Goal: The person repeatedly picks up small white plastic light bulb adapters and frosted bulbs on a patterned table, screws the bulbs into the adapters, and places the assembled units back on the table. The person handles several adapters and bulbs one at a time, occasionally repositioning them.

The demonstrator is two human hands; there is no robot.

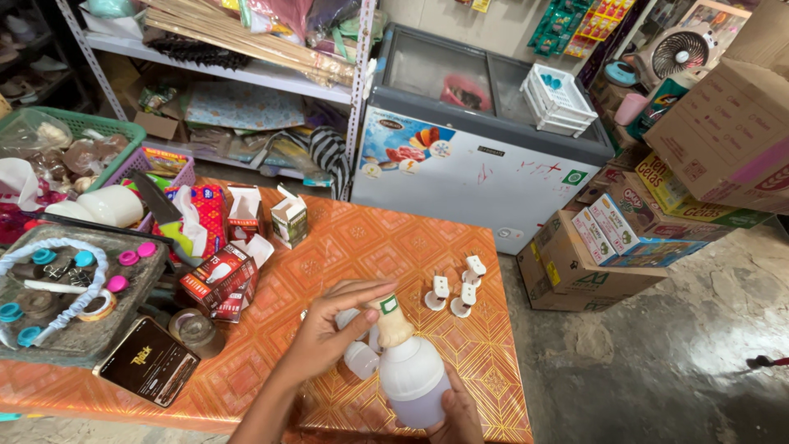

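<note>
Gripping from below, your right hand (457,415) cups the round white globe of an LED bulb (411,374), while your left hand (333,329) closes its fingertips on the bulb's neck and base, which points up. You hold the bulb over the near right corner of the table (362,238), which is covered in an orange patterned cloth, just above a second bulb lying on the cloth. Three small white lamp sockets (456,292) stand near the right edge, just beyond your hands, and past that edge the concrete floor is open. The middle of the cloth towards the far edge is bare. Red and white bulb boxes (222,275) lie to the left of your hands, some open, with a dark phone (149,360) at the near edge. A grey tray (115,325) on the left end holds coloured caps, a roll of tape and a white cord. Behind it a green basket (99,125) holds bagged goods. A chest freezer (477,168) stands beyond the far edge.
</note>
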